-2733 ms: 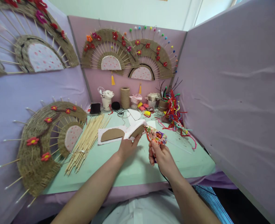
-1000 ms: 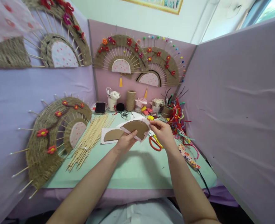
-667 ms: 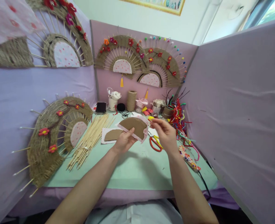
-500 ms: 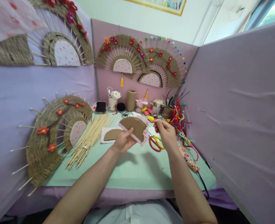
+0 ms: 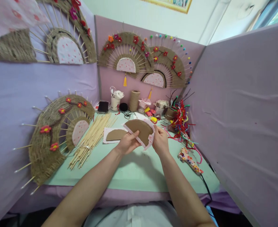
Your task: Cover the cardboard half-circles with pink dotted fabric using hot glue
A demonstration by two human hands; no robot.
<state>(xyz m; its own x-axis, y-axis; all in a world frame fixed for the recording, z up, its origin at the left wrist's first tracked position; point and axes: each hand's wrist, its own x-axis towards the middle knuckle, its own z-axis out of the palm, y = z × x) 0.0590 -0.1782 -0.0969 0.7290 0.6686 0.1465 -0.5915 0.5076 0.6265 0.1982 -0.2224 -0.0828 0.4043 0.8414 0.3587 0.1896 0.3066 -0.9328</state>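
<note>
On the pale green desk point(image 5: 134, 171), a flower-patterned glue gun point(image 5: 189, 159) lies right of the fingers, apart from them. Left hand point(image 5: 127, 143) and right hand point(image 5: 160, 142) both pinch a brown cardboard semicircle edged in pink-white fabric point(image 5: 141, 129), held tilted above the desk. Just left of the fingers lies a second brown cardboard semicircle on white fabric point(image 5: 115, 135); beyond stands a jute twine spool point(image 5: 134, 100).

Brown cardboard half-circle point(image 5: 140, 130), pink-edged, above the mint-green table point(image 5: 134, 170).
</note>
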